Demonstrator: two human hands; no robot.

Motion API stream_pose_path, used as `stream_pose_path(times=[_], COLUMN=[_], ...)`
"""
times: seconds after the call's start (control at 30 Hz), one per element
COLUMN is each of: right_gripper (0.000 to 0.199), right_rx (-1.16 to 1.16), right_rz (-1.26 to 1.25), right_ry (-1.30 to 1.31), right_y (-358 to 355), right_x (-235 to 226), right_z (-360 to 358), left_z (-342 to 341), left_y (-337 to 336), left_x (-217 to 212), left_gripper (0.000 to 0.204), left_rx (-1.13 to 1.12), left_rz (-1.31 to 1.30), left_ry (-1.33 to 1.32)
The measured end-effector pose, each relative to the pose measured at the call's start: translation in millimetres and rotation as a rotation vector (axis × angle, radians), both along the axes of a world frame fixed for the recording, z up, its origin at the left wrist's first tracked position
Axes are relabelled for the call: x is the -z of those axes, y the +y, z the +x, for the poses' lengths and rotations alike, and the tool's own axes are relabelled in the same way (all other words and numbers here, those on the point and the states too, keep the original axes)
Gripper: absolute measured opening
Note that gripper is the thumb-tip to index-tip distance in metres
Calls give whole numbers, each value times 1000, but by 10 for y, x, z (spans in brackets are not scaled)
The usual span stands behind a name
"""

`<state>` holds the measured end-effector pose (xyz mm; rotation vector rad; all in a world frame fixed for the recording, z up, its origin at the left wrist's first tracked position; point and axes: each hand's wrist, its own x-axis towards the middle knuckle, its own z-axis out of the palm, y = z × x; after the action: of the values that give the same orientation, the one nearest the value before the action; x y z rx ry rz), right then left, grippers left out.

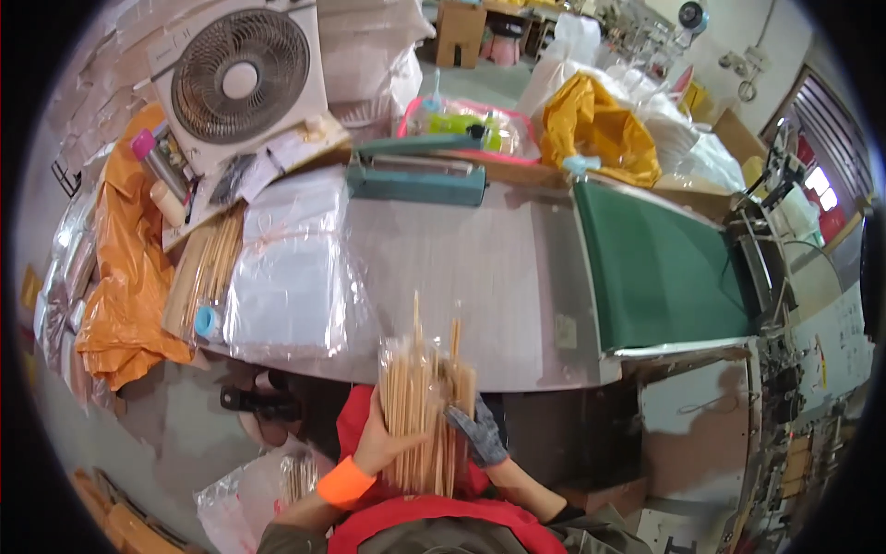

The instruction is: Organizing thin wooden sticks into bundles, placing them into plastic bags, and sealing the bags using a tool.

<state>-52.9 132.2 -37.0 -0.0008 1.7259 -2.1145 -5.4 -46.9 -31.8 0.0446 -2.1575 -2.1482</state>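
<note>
Between my hands, close to my body at the table's near edge, stands a bundle of thin wooden sticks (413,406) in a clear plastic bag. Two or three sticks poke up above the rest. My bare left hand (380,441), with an orange band at the wrist, wraps the bundle's left side, thumb across the front. On the opposite side my right hand (478,434), in a grey glove, grips the same bundle. The sticks' lower ends reach down toward my red apron (434,522).
A stack of clear plastic bags (286,277) lies on the grey table (443,268), near loose sticks (214,263) and a tape roll (207,321). Behind are a teal bag sealer (415,183) and a fan (242,78). At right runs a green conveyor belt (664,272). Bagged sticks (297,475) sit lower left.
</note>
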Motion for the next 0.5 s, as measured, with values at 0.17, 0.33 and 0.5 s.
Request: stream_pose_path(times=[0.17, 0.33, 0.5], right_gripper=[65, 82, 92], right_rx=[1, -43, -640], right_rz=[-42, -92, 313], right_ry=[-234, 487, 576], right_y=[201, 115, 84], right_x=[332, -166, -208], right_z=[290, -596, -858], left_z=[152, 81, 100], left_y=[-53, -94, -15], left_x=[76, 323, 362], left_gripper=[105, 101, 106], left_rx=[93, 233, 333], left_rz=[250, 289, 94], left_ry=[-194, -241, -277])
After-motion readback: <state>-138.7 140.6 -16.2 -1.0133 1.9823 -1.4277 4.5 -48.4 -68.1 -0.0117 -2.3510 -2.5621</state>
